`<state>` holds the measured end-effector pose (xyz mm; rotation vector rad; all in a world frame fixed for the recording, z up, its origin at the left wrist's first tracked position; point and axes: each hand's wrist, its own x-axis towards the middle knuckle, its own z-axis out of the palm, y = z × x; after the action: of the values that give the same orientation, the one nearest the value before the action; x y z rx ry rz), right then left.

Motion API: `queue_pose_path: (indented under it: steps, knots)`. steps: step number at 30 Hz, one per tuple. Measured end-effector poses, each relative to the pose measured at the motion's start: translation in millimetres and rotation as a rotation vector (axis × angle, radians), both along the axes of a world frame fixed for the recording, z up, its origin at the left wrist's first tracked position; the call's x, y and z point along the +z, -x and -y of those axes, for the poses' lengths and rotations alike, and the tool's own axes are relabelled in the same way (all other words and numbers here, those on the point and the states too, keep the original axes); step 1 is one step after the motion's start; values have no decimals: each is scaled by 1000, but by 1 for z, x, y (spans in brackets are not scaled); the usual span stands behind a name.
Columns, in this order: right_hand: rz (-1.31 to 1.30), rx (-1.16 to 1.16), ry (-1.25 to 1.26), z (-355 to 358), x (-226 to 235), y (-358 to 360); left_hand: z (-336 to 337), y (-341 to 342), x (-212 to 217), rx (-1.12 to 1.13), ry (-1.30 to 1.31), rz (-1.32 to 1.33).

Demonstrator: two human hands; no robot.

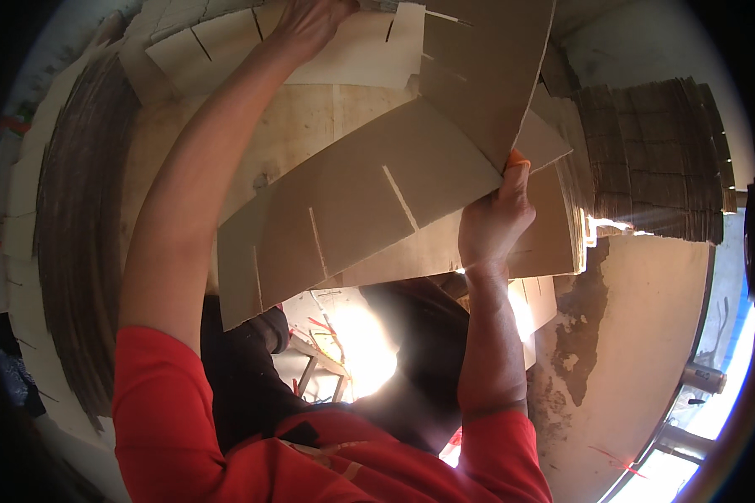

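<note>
My right hand (pixel 493 225) is closed on a slotted cardboard sheet (pixel 356 189), gripping its right end. Orange covers one fingertip of that hand. The sheet is tilted, with several cuts in from its near edge. At the grip, another brown cardboard panel (pixel 482 80) rises beyond it; I cannot tell whether the two are joined. My left hand (pixel 312 29) reaches to the far side, over a paler slotted cardboard strip (pixel 361 54). Its fingers lie at the picture's top edge, partly hidden, so their hold is unclear.
Under the sheets lies a wooden board (pixel 310 117). Cardboard stacks stand at the left (pixel 84 210) and far right (pixel 654 155). A smaller stack of cardboard sheets (pixel 554 222) sits beside my right hand. Bright light falls on the floor (pixel 356 344) below, by my dark-clothed legs.
</note>
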<state>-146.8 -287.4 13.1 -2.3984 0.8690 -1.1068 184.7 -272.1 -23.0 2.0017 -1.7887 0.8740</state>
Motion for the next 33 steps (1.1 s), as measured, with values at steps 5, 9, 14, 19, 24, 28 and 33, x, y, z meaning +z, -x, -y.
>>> queue_pose_path:
  steps: [5,9,14,19,24,28,33]
  knots:
    - [-22,0,-22,5,-4,3,-16,40,4,-63,-95,-189]
    - [-3,30,12,6,-5,3,-19,53,2,-106,-132,-183]
    - [52,-17,2,4,-2,5,-18,67,11,-100,-151,-194]
    - [-19,-35,-10,3,2,5,-13,62,5,-98,-160,-227]
    - [1,0,-20,7,-4,6,-13,79,10,-254,-20,-178]
    - [-37,-31,-53,5,-1,4,-16,97,17,-314,26,-279]
    - [-218,-37,-111,8,-4,4,-31,123,32,-360,54,-369]
